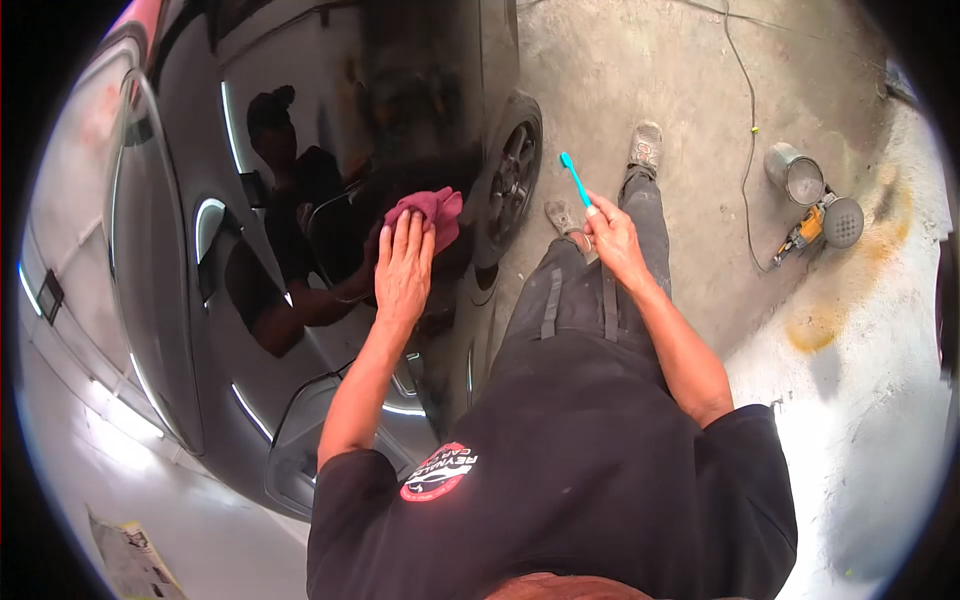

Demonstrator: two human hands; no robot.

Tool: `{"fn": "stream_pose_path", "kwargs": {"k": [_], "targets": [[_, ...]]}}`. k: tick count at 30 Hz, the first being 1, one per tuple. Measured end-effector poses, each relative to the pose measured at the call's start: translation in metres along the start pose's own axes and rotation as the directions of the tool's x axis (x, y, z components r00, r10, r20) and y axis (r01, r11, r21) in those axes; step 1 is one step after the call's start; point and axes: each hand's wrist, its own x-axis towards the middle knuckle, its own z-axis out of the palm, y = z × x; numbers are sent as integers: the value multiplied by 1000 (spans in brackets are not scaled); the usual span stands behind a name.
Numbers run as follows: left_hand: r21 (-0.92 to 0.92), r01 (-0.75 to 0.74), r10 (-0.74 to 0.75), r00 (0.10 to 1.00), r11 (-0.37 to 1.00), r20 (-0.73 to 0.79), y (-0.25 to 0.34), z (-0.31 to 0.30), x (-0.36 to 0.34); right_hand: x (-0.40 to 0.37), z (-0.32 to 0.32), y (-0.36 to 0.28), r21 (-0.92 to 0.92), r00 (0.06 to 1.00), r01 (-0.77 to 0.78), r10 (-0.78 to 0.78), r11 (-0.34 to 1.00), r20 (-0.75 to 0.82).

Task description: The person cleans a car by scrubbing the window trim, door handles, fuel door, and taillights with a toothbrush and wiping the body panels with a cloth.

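My left hand (403, 270) presses a dark pink cloth (440, 212) against the glossy black car body (330, 200). Its fingers stretch over the cloth, and the thumb is hidden. In my right hand (614, 238) is a turquoise toothbrush (576, 182), gripped by the handle with its head pointing up and away from me. The brush is held in the air over my legs, apart from the car. Close to the cloth, on its right, is the car's dark wheel (515, 170).
On the concrete floor (610, 60) at right stand a metal bucket (797, 175) and a yellow power tool (800, 233) with a round grey pad (843, 222). A thin cable (748, 105) runs along the floor. A white, stained wall (860, 330) borders the right side.
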Motion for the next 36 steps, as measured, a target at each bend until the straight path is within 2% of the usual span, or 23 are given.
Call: {"fn": "stream_pose_path", "kwargs": {"k": [3, 4, 5, 7, 9, 10, 11, 13, 15, 16, 17, 19, 20, 23, 26, 36], "targets": [[-11, -93, 93, 993, 996, 67, 9, 3, 41, 24, -23, -19, -16, 1000, 11, -11, 1000, 9], [-62, -111, 113, 993, 992, 25, 14, 2, 51, 35, -24, -23, -17, 1000, 24, -23, 1000, 18], [-146, -93, 99, 994, 985, 36, 21, 3, 58, 47, -22, -25, -15, 999, 37, -37, 999, 30], [-410, 54, 32, 979, 911, 200, 44, 16, 68, 67, -10, -36, 70, 998, 1, -5, 998, 63], [-604, 160, -20, 972, 781, 232, 79, 50, 69, 80, 11, -46, 144, 995, -74, 63, 987, 80], [-696, 179, -44, 977, 696, 208, 101, 68, 71, 93, 25, -29, 127, 998, 7, -15, 992, 59], [-777, 191, -78, 980, 600, 182, 123, 85, 74, 97, 37, -31, 205, 997, 0, -15, 979, 73], [-850, 257, -28, 961, 459, 275, 170, 112, 78, 111, 58, -27, 153, 992, -57, 40, 987, 116], [-912, 322, 83, 932, 254, 352, 215, 148, 73, 124, 77, -27, 158, 992, -77, 60, 984, 112], [-847, 287, 114, 921, 448, 373, 223, 143, 74, 132, 89, -22, 182, 997, -36, 23, 983, 75], [-819, 303, 124, 905, 488, 408, 223, 142, 76, 140, 99, -16, 202, 999, 7, -14, 979, 36], [-764, 312, 133, 879, 565, 458, 219, 147, 89, 153, 109, -21, 243, 999, -42, 35, 969, 32], [-772, 257, 145, 901, 581, 409, 219, 161, 84, 160, 114, -23, 260, 998, -69, 62, 963, 34], [-784, 300, 192, 865, 543, 464, 203, 177, 78, 177, 135, -12, 300, 1000, -7, 11, 954, -12], [-831, 255, 117, 928, 494, 354, 200, 198, 66, 186, 151, -7, 330, 999, 7, 8, 944, -44], [-847, 246, 119, 934, 471, 337, 188, 219, 59, 199, 179, 11, 263, 994, 68, -42, 962, -101]]}}
